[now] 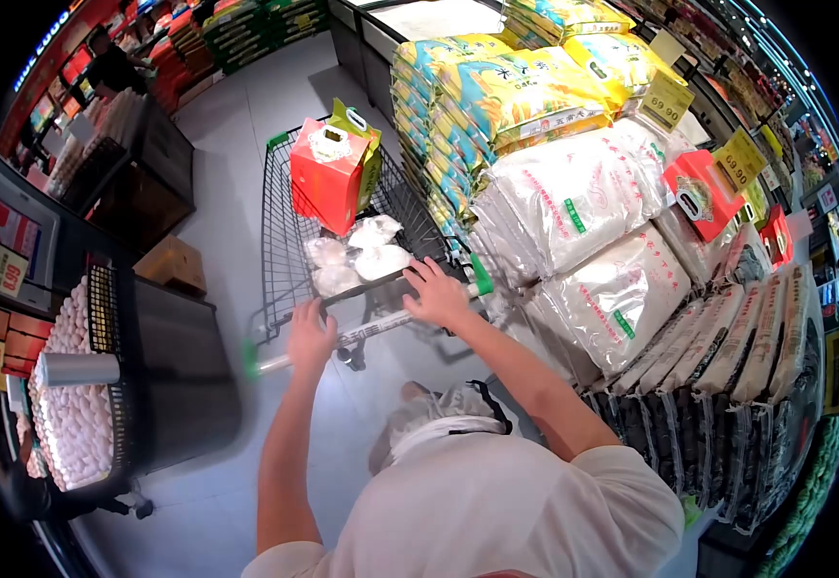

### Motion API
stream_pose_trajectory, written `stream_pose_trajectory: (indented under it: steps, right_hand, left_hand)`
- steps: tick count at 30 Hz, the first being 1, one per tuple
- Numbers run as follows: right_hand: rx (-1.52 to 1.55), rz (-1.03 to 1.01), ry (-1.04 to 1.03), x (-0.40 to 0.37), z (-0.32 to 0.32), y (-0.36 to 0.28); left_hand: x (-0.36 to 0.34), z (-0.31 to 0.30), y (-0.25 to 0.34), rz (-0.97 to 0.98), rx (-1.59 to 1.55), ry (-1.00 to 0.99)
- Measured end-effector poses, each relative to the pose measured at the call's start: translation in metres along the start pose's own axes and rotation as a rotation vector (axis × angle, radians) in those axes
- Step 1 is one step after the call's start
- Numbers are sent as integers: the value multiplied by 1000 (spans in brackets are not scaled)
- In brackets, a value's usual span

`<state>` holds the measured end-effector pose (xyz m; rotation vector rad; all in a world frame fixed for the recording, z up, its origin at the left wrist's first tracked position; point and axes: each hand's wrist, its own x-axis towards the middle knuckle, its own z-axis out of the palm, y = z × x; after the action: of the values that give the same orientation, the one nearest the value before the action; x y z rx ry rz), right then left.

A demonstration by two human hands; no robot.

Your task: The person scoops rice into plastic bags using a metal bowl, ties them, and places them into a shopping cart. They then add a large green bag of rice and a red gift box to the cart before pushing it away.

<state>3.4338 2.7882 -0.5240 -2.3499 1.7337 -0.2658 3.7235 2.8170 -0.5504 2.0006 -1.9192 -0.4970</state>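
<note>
A black wire shopping cart (275,207) with green corner pieces stands in front of me. My left hand (312,334) is closed over the left part of its rear edge, by the pale handle bar (371,329). Farther right, my right hand (436,294) grips the same edge, its fingers hooked over it and somewhat spread. Inside the cart, a red carry box (326,178) stands beside a green carry package (369,154). Several knotted clear bags with white contents (381,260) lie nearer to me.
Yellow rice sacks (525,91) and white sacks (578,202) are piled close on the right, with upright bags (728,356) nearer. A dark stand (179,376) with a bin of white eggs (78,385) is on the left. A cardboard box (171,265) sits behind it. Grey floor (246,82) runs ahead.
</note>
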Motion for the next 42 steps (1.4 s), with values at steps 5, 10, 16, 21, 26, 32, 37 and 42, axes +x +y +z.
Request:
stream_pose_trajectory:
  steps: [5,10,16,21,26,32,37,42]
  right_hand:
    - [0,-1,-3,20,0,2]
    - [10,7,-6,35,7,0]
    - [25,29,-50,43,7,1]
    - [36,25,-47,42,5,-1]
    - [15,16,-51,42,9,1]
    - [14,24,-84,42,7,1]
    - [10,32,-98,43,3,0]
    - [8,28,-91,44,4,0]
  left_hand:
    - [23,-4,-3,-14,-35,-53]
    - [39,1,-13,-8,13,-39]
    - [47,2,-14,-21,21,-28]
    - [48,2,-16,-4,-6,-21]
    - [45,4,-17,-11,11,-15]
    - [45,2,-13,-4,6,0]
    - [46,4,-14,14,12,24]
    - [47,5,-16,16,16,33]
